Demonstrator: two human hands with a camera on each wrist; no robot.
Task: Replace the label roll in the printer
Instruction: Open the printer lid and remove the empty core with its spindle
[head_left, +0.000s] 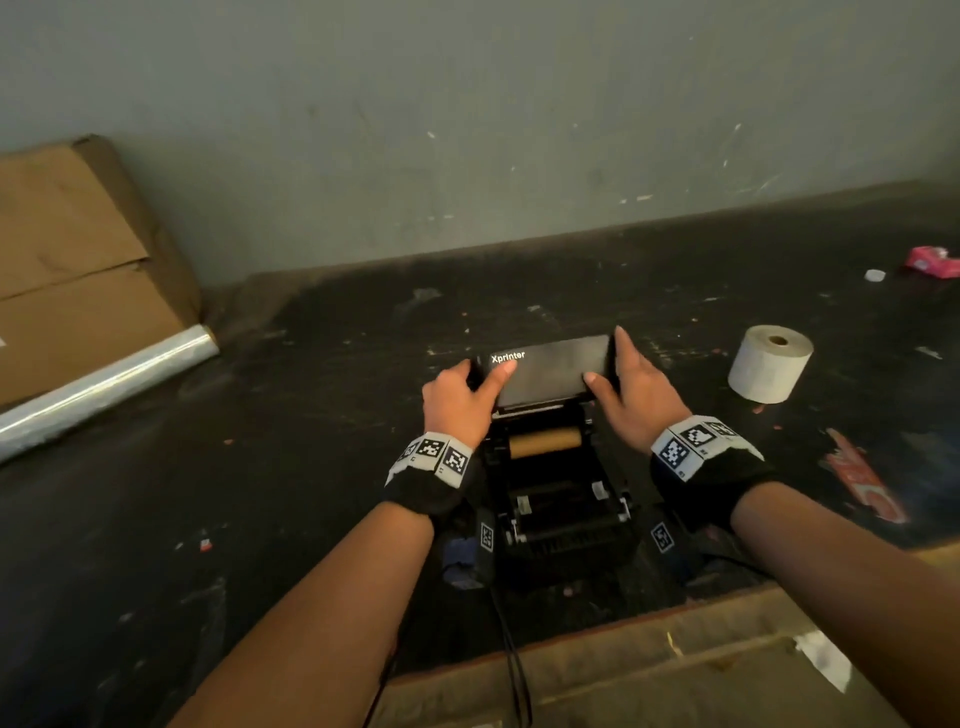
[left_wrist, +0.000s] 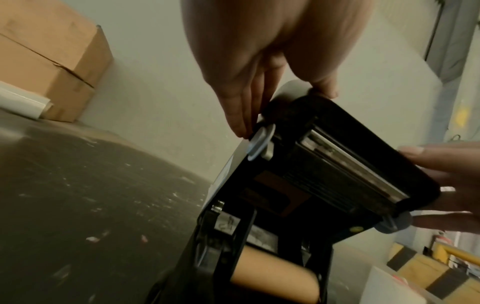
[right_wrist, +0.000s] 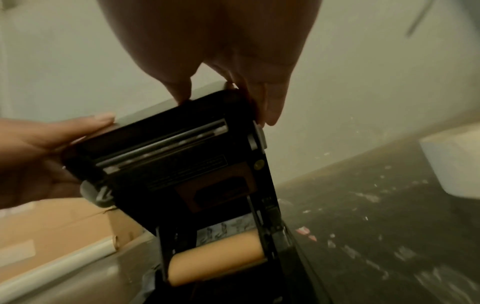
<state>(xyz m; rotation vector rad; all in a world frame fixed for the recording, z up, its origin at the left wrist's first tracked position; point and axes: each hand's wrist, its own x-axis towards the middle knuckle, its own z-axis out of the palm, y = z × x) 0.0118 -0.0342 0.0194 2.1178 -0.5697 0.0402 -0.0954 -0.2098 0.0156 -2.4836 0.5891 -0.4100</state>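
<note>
The printer (head_left: 561, 467) sits on the dark, scuffed floor (head_left: 260, 493) right in front of me, its lid (head_left: 550, 371) swung up and tilted away so the bay lies open below. Inside the bay a bare brown cardboard core (head_left: 545, 441) rests across the holder, with no labels showing on it; I judge this the spent roll, not yet taken out. My left hand (head_left: 460, 402) grips the lid's left edge, thumb laid on top by the white brand lettering and fingers down its side by the pale latch tab (left_wrist: 261, 143). My right hand (head_left: 636, 387) grips the right edge in the same way, thumb on top, fingers along the side. The full white label roll (head_left: 771, 364) stands on end on the floor to my right, well apart from the printer and untouched. So only the opening looks done; removing the core, loading the new roll, and closing remain. A cardboard box (head_left: 78, 260) with a roll of clear film (head_left: 109, 387) beside it stands far left against the wall.
</note>
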